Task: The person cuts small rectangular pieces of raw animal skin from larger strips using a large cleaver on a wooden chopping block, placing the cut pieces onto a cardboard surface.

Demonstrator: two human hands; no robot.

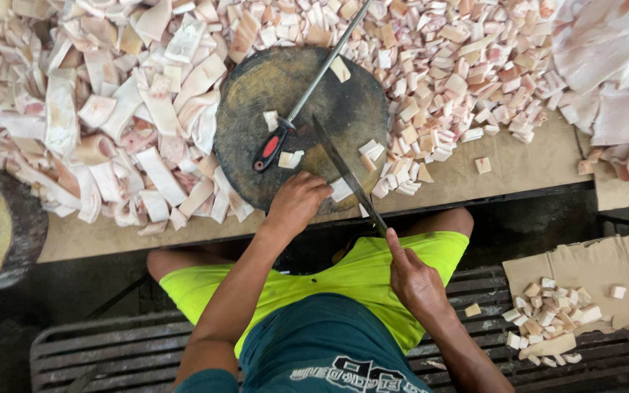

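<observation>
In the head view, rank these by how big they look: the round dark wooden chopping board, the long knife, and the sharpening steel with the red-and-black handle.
1. Round dark wooden chopping board, clearly largest.
2. and 3. Sharpening steel with the red-and-black handle and long knife: the steel looks longer, but it runs out of frame and the right hand hides the knife's handle, so unsure.

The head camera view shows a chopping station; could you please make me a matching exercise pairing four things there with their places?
Things:
1. sharpening steel
2. knife
3. long pale strips
4. small cut cubes

Places:
A. heaped to the right of the round block
B. lying across the block, red and black handle toward the person
C. piled to the left of the block
D. held in the right hand, blade tip on the block, near the left hand

Pairs: 1-B, 2-D, 3-C, 4-A
</observation>
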